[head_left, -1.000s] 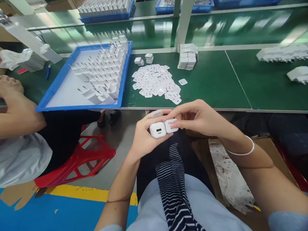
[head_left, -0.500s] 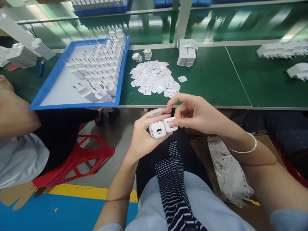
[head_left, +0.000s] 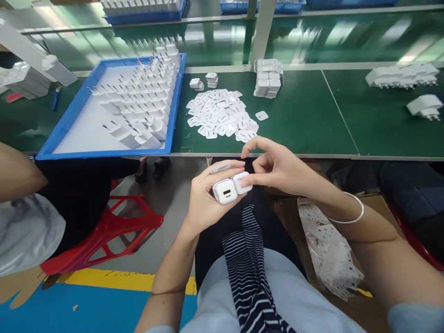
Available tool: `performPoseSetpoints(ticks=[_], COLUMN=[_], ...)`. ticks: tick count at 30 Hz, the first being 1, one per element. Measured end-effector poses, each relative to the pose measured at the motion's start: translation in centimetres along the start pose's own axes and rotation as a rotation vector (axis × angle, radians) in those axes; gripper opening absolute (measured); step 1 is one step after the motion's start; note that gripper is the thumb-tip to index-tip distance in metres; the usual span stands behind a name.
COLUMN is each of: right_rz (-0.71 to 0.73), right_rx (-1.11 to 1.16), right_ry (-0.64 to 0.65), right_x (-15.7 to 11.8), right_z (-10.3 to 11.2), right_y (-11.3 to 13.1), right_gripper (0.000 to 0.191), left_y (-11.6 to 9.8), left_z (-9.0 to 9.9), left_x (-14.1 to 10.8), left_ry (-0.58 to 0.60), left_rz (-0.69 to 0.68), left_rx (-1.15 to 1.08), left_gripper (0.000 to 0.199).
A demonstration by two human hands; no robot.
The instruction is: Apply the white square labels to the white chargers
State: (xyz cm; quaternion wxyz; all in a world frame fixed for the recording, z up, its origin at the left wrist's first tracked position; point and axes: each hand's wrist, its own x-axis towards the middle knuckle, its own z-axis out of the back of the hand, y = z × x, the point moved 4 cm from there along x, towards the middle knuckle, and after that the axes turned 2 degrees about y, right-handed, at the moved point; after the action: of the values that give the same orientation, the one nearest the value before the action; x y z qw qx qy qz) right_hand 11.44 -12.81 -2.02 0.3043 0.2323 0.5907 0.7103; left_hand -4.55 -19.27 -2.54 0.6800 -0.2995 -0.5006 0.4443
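Note:
My left hand (head_left: 204, 196) is closed around two white USB chargers, held side by side above my lap. The left charger (head_left: 225, 191) faces up, showing dark port slots. The other charger (head_left: 240, 180) has a printed white face, partly covered by my right thumb. My right hand (head_left: 274, 166) presses that face with the thumb, its index finger arched towards my left fingertips. White wrapping surrounds one left finger. Beyond the hands, a pile of thin white cover plates (head_left: 222, 113) lies on the green table (head_left: 305, 125), with one plate (head_left: 261, 115) apart.
A blue tray (head_left: 109, 153) holds rows of white chargers, pins up. Small plate stacks (head_left: 211, 80) and a clear-packed stack (head_left: 268, 83) stand behind the pile. More chargers (head_left: 402, 76) lie right. A co-worker's arm (head_left: 21, 173) and red stool (head_left: 104, 231) are left.
Both hands and the chargers have shifted slightly left and down in the view. My right thumb stays on the printed face, with more of its lettering showing.

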Motion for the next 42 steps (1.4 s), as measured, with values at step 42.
performPoseSetpoints(ticks=[42], right_rz=[0.288], right_rx=[-0.092], right_ry=[-0.071], right_x=[-0.1], right_z=[-1.8], right_y=[2.4], right_gripper=[0.013], left_y=[1.4], left_z=[-1.8], left_x=[-0.1], left_ry=[0.135], left_rz=[0.331], left_rx=[-0.285], left_gripper=[0.028])
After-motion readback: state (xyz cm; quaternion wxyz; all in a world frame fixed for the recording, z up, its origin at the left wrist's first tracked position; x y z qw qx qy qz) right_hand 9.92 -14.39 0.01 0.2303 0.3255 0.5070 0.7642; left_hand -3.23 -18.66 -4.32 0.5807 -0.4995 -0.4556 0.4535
